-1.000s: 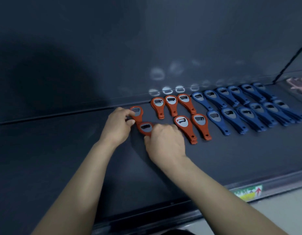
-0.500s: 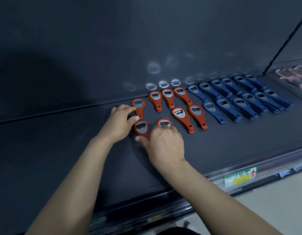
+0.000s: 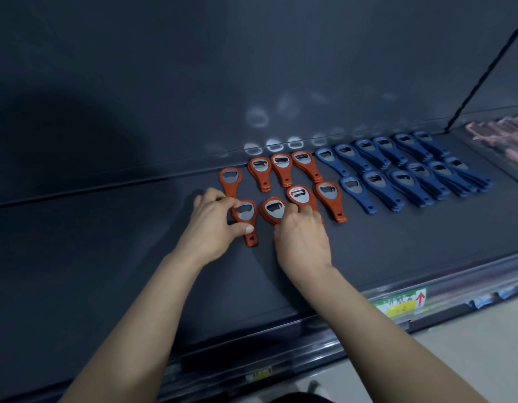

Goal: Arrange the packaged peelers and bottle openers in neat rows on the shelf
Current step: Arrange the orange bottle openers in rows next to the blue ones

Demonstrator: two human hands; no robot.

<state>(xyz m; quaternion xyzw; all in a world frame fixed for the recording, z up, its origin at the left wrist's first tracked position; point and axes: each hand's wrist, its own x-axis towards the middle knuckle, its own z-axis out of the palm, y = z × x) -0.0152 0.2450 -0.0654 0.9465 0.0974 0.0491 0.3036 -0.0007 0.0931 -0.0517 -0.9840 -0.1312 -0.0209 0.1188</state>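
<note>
Head view of a dark shelf (image 3: pixel 106 251) bearing two rows of bottle openers, heads toward the back panel (image 3: pixel 252 53) and handles toward you. Your left grip (image 3: pixel 214 225) is clamped on the front-left orange opener (image 3: pixel 246 212): the thumb lies across its handle and the fingertips curl against the left edge of its head. This opener lies flat on the shelf, its handle end showing below the thumb. Your right grip (image 3: pixel 303 238) is clamped on the second orange opener (image 3: pixel 272 209), just beside the first. Its curled fingertips rest on the lower part of the head, and the handle is hidden under the hand. This opener appears to lie on another of the same colour, though that edge is hard to read. The other orange openers (image 3: pixel 281 168) lie near. Four are in the back row, the leftmost set slightly apart from its neighbours and nearer you. Two more are in the front row to the right of your right grip. Further right, the blue openers (image 3: pixel 397 175) lie in two rows of stacked piles, slanting rightward. A yellow-and-green price label (image 3: pixel 400 303) sits in the shelf's front rail. Pinkish goods (image 3: pixel 508 141) at the far right are too blurred to identify.
</note>
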